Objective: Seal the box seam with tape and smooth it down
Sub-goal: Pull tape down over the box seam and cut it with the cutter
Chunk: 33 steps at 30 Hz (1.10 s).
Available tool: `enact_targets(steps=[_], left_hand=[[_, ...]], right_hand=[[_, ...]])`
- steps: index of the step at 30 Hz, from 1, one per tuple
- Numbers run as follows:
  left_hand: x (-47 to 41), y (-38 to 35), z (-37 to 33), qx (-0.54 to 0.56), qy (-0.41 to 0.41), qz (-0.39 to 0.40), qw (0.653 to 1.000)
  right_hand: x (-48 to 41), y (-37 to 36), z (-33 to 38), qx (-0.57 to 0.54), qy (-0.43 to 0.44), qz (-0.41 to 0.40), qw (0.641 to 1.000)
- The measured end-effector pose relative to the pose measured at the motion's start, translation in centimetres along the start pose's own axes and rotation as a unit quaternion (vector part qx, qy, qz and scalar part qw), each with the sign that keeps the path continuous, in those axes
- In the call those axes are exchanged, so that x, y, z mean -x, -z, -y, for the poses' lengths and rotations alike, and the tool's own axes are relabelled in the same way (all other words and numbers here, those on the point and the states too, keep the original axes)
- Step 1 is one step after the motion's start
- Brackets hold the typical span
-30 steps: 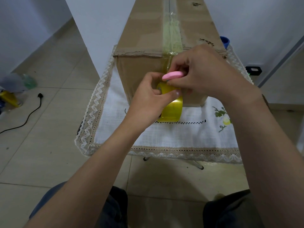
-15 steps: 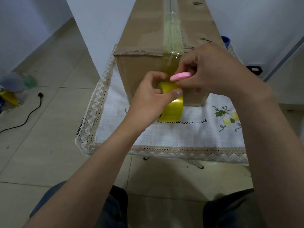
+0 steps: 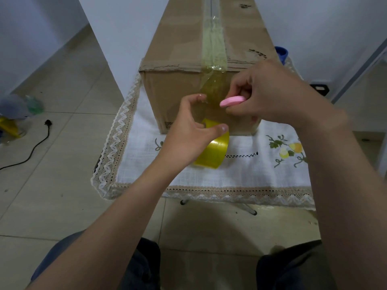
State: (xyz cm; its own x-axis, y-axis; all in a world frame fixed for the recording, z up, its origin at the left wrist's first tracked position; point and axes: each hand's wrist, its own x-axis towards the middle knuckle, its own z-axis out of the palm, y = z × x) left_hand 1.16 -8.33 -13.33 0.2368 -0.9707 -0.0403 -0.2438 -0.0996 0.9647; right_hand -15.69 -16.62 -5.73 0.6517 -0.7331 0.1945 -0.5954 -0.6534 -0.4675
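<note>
A long brown cardboard box stands on a cloth-covered table. A strip of clear yellowish tape runs along its top seam and down the near face. My left hand grips a yellow tape roll low in front of the box, with the index finger raised against the hanging tape. My right hand holds a small pink cutter beside the tape on the near face.
The white embroidered tablecloth has a lace edge along the front and left. A blue object shows behind the box on the right. A black power cord lies on the tiled floor to the left. White walls stand behind.
My left hand has pulled the roll down and away from the box, baring a longer stretch of tape. My right hand with the pink cutter has shifted slightly right.
</note>
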Motion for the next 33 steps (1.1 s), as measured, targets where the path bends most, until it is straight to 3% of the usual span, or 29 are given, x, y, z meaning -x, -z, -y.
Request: enact_targets(steps=[6,12,18,21,24,28,33], left_hand=[[-0.1,-0.5,-0.1,-0.008,0.009,-0.011,1.000],[0.1,-1.3,-0.7,0.005,0.014,-0.020,1.000],[0.1,-1.7,-0.9,-0.002,0.026,-0.038,0.999],[0.0,-1.9,-0.9,0.011,0.026,-0.037,0.999],[0.0,-1.9,-0.8,0.020,0.017,-0.043,0.999],[-0.2,-2.0,-0.4,0.016,0.007,-0.053,0.998],[-0.3,-1.5,-0.4,0.019,0.005,-0.054,0.998]], right_hand=[[1.5,-0.8,-3.4,-0.020,-0.085,0.043,0.995],[4.0,-1.9,-8.6,0.011,-0.262,0.122,0.957],[5.9,-2.0,-11.4,-0.014,-0.355,0.104,0.929],[6.4,-1.4,-11.6,0.009,-0.375,0.098,0.922],[6.0,-0.7,-10.5,0.021,-0.350,0.039,0.936],[4.8,-2.5,-5.7,-0.152,-0.267,0.049,0.951],[3.6,-5.8,-1.5,-0.353,-0.259,0.135,0.889]])
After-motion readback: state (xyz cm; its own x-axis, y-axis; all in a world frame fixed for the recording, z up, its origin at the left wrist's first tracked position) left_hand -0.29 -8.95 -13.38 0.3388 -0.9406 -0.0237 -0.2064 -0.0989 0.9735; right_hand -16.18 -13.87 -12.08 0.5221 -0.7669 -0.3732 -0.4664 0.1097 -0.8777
